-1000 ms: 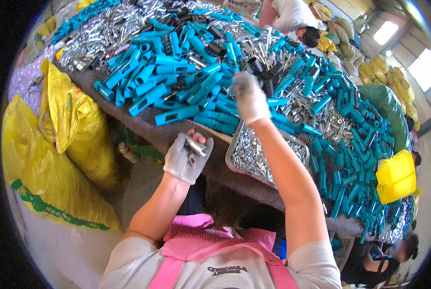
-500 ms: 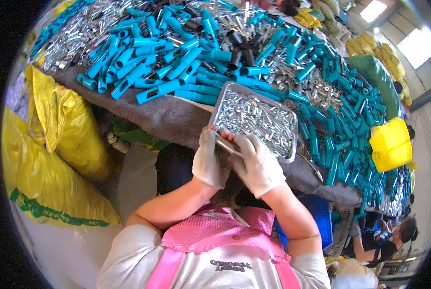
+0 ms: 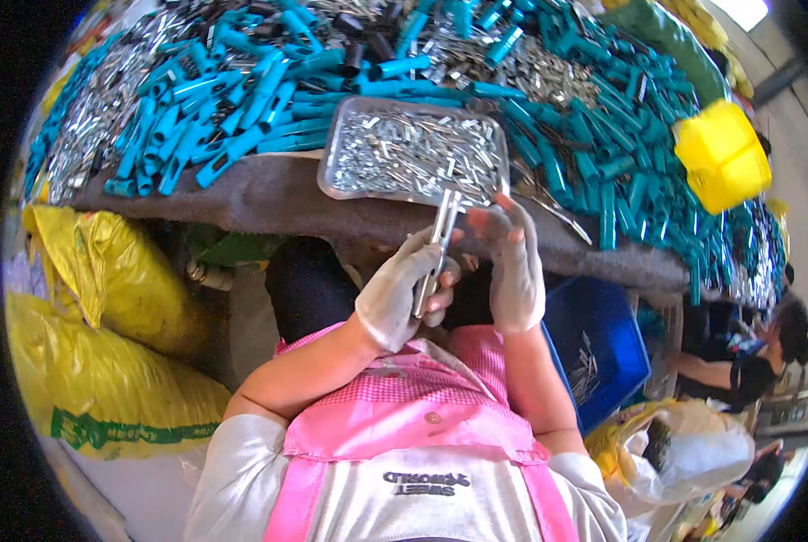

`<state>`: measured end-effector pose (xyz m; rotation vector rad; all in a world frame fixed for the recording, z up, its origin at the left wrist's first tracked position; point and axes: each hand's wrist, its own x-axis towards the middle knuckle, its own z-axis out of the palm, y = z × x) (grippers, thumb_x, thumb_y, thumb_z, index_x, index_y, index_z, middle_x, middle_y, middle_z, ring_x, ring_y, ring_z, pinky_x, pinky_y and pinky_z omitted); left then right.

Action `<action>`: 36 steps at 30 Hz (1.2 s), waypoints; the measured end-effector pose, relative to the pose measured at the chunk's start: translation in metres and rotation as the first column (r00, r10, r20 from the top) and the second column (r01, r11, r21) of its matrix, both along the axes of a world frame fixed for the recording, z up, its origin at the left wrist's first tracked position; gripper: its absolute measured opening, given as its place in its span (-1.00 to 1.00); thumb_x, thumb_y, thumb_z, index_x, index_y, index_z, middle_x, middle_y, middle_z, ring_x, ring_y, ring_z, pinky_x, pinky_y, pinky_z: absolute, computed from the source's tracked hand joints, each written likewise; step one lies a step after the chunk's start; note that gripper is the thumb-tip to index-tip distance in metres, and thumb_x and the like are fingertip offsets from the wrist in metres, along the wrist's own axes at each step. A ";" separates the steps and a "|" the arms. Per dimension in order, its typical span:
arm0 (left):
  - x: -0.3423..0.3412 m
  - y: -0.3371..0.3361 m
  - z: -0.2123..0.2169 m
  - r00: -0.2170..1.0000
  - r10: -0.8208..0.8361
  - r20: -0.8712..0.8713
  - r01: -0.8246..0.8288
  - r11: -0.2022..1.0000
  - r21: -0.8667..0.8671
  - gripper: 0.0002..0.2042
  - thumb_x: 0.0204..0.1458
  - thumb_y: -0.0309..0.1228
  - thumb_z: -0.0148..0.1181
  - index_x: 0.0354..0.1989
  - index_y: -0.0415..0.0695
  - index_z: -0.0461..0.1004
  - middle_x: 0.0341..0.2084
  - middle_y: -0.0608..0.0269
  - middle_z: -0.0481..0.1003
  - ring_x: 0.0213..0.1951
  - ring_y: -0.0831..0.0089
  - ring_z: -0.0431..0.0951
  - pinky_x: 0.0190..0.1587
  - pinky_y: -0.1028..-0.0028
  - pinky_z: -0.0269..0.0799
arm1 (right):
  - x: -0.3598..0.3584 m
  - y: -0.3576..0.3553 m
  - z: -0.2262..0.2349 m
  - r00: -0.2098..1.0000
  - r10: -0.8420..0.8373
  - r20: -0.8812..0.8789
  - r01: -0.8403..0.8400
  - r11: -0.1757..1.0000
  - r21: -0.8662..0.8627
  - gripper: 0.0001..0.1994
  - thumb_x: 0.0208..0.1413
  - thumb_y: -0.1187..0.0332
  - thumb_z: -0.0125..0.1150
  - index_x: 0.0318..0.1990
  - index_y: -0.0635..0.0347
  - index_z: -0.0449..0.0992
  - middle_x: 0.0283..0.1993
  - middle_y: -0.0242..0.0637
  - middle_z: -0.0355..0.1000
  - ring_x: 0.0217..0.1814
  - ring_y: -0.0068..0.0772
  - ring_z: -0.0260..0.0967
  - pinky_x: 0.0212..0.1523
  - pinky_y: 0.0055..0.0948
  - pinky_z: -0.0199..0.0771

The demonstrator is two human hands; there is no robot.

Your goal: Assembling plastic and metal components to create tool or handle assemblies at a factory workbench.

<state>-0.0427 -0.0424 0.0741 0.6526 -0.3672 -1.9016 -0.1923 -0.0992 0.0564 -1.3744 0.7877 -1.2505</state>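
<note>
The silver metal tube (image 3: 442, 233) was grasped in the fingers of your left hand (image 3: 395, 294), while your right hand (image 3: 516, 282) had its fingers released nearby.

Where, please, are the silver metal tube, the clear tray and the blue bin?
Silver metal tube (image 3: 442, 231), head view, on its upper half.
Clear tray (image 3: 333, 155), head view, on its left wall.
Blue bin (image 3: 600, 313), head view, on its bare inner surface.

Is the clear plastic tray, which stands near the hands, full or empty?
Mostly full: small silvery metal pieces cover almost the whole inside of the tray.
</note>
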 end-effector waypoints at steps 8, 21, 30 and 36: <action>-0.029 -0.002 -0.010 0.902 -0.314 0.295 0.327 0.945 0.003 -0.65 0.14 -0.32 -0.12 0.09 -0.14 0.17 -0.51 0.25 0.33 -0.72 0.65 0.19 -0.73 0.67 0.06 | -0.049 0.018 -0.024 0.945 0.000 0.328 -0.152 0.887 0.437 -0.68 0.06 0.29 0.18 -0.11 0.31 0.38 -0.20 -0.20 0.41 -0.15 -0.41 0.36 -0.08 -0.43 0.34; -0.031 -0.013 -0.095 0.938 -0.260 0.229 0.181 0.932 0.314 -0.80 0.15 -0.35 -0.09 -0.05 0.01 0.20 -0.43 0.19 0.40 -0.70 0.55 0.32 -0.73 0.66 0.13 | -0.329 0.060 -0.223 0.352 -0.390 -0.851 0.820 0.567 0.080 -0.74 -0.02 0.28 0.15 -0.15 0.12 0.51 -0.09 -0.17 0.46 -0.04 -0.31 0.42 -0.05 -0.41 0.38; -0.044 -0.028 -0.111 0.929 -0.300 0.217 0.208 0.908 0.365 -0.86 0.16 -0.35 -0.10 -0.12 0.00 0.25 -0.42 0.20 0.40 -0.69 0.56 0.32 -0.72 0.66 0.13 | -0.422 0.079 -0.316 0.129 0.330 -0.935 0.919 0.314 0.238 -0.72 -0.09 0.41 0.13 -0.16 0.15 0.54 -0.02 -0.08 0.42 0.05 -0.05 0.36 -0.02 -0.23 0.39; -0.043 -0.028 -0.123 0.941 -0.290 0.174 0.205 0.898 0.389 -0.86 0.16 -0.34 -0.09 -0.11 0.06 0.25 -0.41 0.20 0.38 -0.68 0.55 0.32 -0.72 0.65 0.12 | -0.401 0.067 -0.301 0.137 0.442 -0.887 0.885 0.348 0.310 -0.70 -0.12 0.36 0.14 -0.15 0.14 0.53 -0.01 -0.10 0.41 0.06 -0.06 0.35 -0.05 -0.21 0.40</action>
